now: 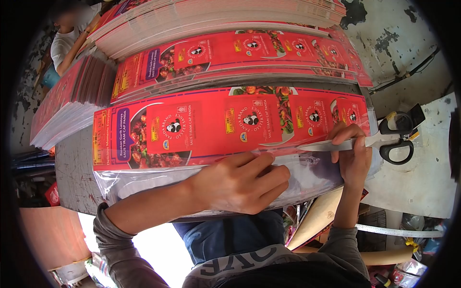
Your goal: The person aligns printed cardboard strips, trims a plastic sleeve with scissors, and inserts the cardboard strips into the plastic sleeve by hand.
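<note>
A long red printed sheet [209,129] with panda labels and food pictures lies across the table in front of me, clear plastic film [144,178] along its near edge. My left hand [240,181] rests over this edge, fingers curled and thumb and fingertips pinching the film. My right hand [351,151] is closed around the blades of black-handled scissors [398,139] at the sheet's right end. Their blades point left along the sheet's edge, and the handles stick out to the right, beyond my fingers.
Behind the sheet lie more red printed sheets [221,55] and a tall stack [216,24]. Another stack [62,108] stands at the left. A person [72,41] sits at the far left. A worn grey tabletop [77,170] shows on the left, a pale board [413,177] on the right.
</note>
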Demonstrator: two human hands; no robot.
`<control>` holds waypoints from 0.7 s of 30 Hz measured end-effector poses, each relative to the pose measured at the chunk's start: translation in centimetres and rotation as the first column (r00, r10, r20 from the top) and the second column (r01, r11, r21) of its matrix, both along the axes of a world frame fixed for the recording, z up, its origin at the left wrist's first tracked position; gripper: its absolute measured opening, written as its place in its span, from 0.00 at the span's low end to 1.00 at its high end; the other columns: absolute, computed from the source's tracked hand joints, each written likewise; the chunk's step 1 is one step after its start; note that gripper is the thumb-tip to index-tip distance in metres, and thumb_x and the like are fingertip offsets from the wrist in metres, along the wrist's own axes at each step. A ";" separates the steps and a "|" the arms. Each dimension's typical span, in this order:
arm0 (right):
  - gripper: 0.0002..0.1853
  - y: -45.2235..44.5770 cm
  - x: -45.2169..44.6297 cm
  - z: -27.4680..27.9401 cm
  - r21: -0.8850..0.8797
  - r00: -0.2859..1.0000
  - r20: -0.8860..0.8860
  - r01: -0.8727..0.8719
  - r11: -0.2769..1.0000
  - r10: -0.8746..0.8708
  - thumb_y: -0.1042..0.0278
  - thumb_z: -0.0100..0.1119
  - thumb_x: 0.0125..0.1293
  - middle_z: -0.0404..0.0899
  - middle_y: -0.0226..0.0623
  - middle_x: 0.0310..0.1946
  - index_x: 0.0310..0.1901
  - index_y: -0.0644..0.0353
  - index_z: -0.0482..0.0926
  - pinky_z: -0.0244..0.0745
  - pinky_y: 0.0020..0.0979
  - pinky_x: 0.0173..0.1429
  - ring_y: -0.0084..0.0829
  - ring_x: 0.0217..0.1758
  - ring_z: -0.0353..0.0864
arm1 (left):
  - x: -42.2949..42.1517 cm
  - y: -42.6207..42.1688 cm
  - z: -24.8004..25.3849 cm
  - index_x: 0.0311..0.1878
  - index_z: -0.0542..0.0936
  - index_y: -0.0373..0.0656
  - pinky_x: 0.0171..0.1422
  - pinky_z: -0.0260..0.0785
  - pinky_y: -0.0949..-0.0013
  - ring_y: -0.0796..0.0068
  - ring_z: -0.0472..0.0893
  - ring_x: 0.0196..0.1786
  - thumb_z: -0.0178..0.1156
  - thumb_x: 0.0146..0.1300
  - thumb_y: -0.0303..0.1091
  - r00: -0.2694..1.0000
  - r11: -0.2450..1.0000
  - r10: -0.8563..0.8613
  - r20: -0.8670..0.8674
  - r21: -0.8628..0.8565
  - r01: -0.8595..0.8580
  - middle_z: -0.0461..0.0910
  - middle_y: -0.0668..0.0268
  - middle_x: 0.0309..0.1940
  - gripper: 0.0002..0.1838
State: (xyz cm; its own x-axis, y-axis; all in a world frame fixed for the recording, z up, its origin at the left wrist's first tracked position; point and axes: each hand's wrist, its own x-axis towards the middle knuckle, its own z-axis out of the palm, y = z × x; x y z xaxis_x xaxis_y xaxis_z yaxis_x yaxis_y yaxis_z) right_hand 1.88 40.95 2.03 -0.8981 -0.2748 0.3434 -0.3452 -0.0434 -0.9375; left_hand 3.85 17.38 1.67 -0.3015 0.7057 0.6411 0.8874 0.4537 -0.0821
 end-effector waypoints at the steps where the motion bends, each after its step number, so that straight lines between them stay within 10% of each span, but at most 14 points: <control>1: 0.22 0.0 0.0 0.0 0.000 1.000 0.000 -0.001 1.000 0.001 0.55 0.31 0.68 0.68 0.40 0.27 0.31 0.66 0.70 0.60 0.20 0.26 0.21 0.18 0.65 | 0.0 0.0 0.0 0.27 0.78 0.42 0.27 0.71 0.81 0.80 0.76 0.29 0.59 0.37 0.27 1.000 1.000 0.000 0.001 -0.001 0.000 0.67 0.73 0.20 0.09; 21: 0.25 0.0 0.0 -0.2 -0.025 0.999 -0.003 0.054 0.998 -0.054 0.51 0.31 0.67 0.69 0.46 0.26 0.27 0.66 0.69 0.59 0.19 0.24 0.18 0.15 0.61 | 0.2 -0.1 0.2 0.26 0.77 0.41 0.27 0.69 0.80 0.80 0.76 0.31 0.59 0.39 0.26 1.000 0.997 -0.011 0.011 -0.075 0.011 0.70 0.72 0.21 0.07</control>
